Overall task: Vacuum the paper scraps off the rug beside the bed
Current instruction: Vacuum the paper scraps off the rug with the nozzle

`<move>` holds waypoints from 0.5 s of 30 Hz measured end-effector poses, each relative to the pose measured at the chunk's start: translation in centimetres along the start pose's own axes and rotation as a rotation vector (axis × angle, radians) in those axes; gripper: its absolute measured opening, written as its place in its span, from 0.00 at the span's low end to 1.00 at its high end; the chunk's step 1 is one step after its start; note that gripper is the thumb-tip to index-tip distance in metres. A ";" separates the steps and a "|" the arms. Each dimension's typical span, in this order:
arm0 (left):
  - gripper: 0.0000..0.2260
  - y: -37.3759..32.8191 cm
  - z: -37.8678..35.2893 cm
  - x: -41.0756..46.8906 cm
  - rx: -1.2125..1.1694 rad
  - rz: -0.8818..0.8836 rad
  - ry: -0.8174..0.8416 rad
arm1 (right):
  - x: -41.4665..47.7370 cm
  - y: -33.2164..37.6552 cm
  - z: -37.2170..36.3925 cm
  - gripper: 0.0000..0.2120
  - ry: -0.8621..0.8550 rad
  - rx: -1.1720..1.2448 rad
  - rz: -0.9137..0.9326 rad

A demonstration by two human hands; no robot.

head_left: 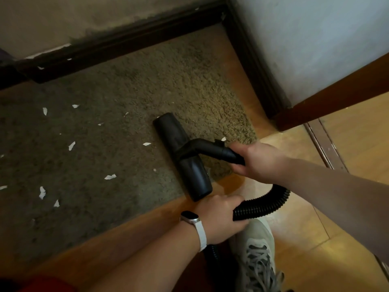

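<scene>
Far left: white scraps (42,192) scattered over the left half of the rug (126,81). A few more lie near mid-rug, and one sits just beside the nozzle neck on the right. Rug is brown shag and runs up to a dark skirting (105,47) at the back.

Middle: black nozzle (194,178) lies flat on the rug's right end. It lies roughly front to back, with its near end at the rug edge. Nearest scrap is just left of it, not touching.

Left hand (219,218) is low centre with a watch (190,216) on a white strap at the wrist. Its fingers are curled round the ribbed hose (267,204), which loops right and back up.

Right hand (256,161) has its fingers wrapped around the tube (227,153) where it joins the neck, holding it just above the rug corner.

Below: a grey laced shoe (256,249) on the wood floor (305,218). Top right is a pale wall (315,39) with dark wood trim.
</scene>
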State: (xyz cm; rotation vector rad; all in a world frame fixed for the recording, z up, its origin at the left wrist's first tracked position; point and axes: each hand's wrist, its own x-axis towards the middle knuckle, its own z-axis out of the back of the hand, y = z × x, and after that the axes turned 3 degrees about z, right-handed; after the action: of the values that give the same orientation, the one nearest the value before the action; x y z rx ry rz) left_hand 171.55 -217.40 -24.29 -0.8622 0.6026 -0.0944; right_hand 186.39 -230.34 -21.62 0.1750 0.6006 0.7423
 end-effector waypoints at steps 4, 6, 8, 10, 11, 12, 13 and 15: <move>0.12 0.1 0.0 0.0 0.004 0.023 0.001 | -0.1 -0.4 -0.4 0.13 0.002 0.037 -0.098; 0.12 -0.3 -0.1 0.3 0.003 0.027 0.018 | -0.7 -1.1 -0.3 0.11 -0.023 0.055 -0.147; 0.12 -0.9 -0.3 0.9 -0.007 0.027 0.047 | -1.5 -2.2 0.1 0.09 -0.062 0.092 -0.217; 0.12 -1.7 -0.5 1.5 -0.007 0.021 0.077 | -2.5 -3.4 0.5 0.08 -0.094 0.136 -0.303; 0.13 -2.2 -0.6 1.8 -0.001 0.019 0.090 | -3.0 -3.9 0.6 0.08 -0.105 0.151 -0.337; 0.13 -2.6 -0.7 2.1 0.007 0.015 0.100 | -3.4 -4.3 0.7 0.08 -0.111 0.157 -0.364; 0.14 -3.0 -0.8 2.3 0.016 0.007 0.107 | -3.8 -4.7 0.7 0.09 -0.114 0.153 -0.386; 0.14 -3.7 -1.0 2.6 0.033 -0.016 0.118 | -4.6 -5.1 0.7 0.10 -0.127 0.141 -0.418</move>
State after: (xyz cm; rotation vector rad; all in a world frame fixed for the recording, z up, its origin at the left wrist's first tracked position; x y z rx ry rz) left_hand 173.80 -221.35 -23.24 -0.8340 0.7027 -0.1698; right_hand 187.11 -237.13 -20.82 0.2166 0.5452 0.2824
